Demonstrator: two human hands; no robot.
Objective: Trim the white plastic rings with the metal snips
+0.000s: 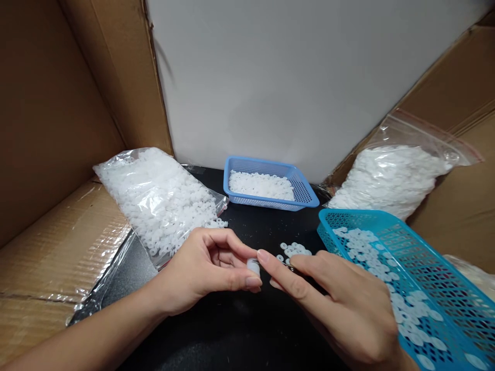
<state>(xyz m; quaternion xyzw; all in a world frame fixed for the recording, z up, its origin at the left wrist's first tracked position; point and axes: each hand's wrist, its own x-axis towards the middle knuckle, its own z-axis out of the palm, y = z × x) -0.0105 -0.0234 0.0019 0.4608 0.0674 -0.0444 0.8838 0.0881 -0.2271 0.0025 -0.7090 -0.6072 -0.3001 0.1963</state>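
Observation:
Between the thumb and fingers of my left hand (216, 263) is a small translucent white plastic piece (253, 266), round and short like a stub. The index fingertip of my right hand (340, 299) reaches the top of that piece. My right thumb and other fingers are curled together, with a small glint by the thumb; what they grip is too hidden to name. Just beyond my right hand lies a loose pile of small white rings (296, 249) on the black work surface (232, 330).
A blue basket (270, 202) of white rings stands at the back. On the right, a teal basket (421, 247) holds flat white pieces. A clear bag of rings (158, 196) leans left; another filled bag (386, 175) lies back right. Cardboard walls (112, 77) flank the surface.

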